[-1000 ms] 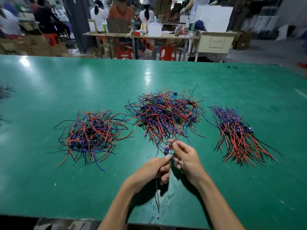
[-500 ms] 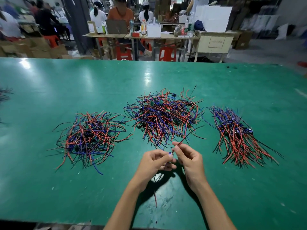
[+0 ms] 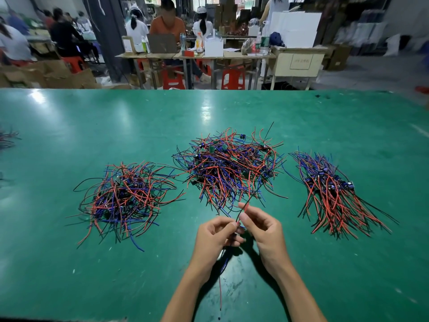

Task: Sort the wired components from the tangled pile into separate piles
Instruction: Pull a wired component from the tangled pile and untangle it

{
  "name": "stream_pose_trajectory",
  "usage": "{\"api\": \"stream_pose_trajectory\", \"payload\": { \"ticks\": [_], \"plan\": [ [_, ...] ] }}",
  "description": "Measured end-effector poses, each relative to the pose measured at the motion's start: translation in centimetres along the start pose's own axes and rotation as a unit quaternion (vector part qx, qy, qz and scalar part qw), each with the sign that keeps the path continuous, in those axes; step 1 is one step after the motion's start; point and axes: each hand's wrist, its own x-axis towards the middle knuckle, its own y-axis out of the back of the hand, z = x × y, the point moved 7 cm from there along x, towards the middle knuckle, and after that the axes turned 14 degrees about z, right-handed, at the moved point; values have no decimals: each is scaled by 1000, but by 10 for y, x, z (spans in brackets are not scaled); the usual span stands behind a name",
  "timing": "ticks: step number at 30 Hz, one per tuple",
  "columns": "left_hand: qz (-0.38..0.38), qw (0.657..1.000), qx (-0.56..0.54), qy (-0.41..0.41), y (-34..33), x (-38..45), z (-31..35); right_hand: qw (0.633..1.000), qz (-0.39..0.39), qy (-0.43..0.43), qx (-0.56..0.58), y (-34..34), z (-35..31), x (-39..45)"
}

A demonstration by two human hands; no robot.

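Red and black thin wire leads (image 3: 220,282) dangle toward the green table (image 3: 69,275); left hand (image 3: 214,238) pinches that wired component, right hand (image 3: 263,230) pinches its upper red strand (fingers curled). Beyond: tangled middle pile (image 3: 229,168), loose left pile (image 3: 125,196), combed right pile (image 3: 332,194).

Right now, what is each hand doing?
Left hand: closed, pinching the wired part.
Right hand: closed, pinching that part's red wire.
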Motion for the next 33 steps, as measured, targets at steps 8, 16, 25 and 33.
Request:
{"api": "stream_pose_trajectory", "payload": {
  "ticks": [8,16,25,33],
  "plan": [
    [38,998,1,-40,3,-4,0,1000,21,21,-9,6,1,3],
    [25,996,39,-78,2,-3,1,1000,3,11,-17,5,3,5],
    [14,997,31,-63,2,-5,-1,998,-27,-62,6,2,6,1],
    [22,997,19,-65,2,-5,3,998,-44,-6,-48,-3,-2,-3]
  ]
}}
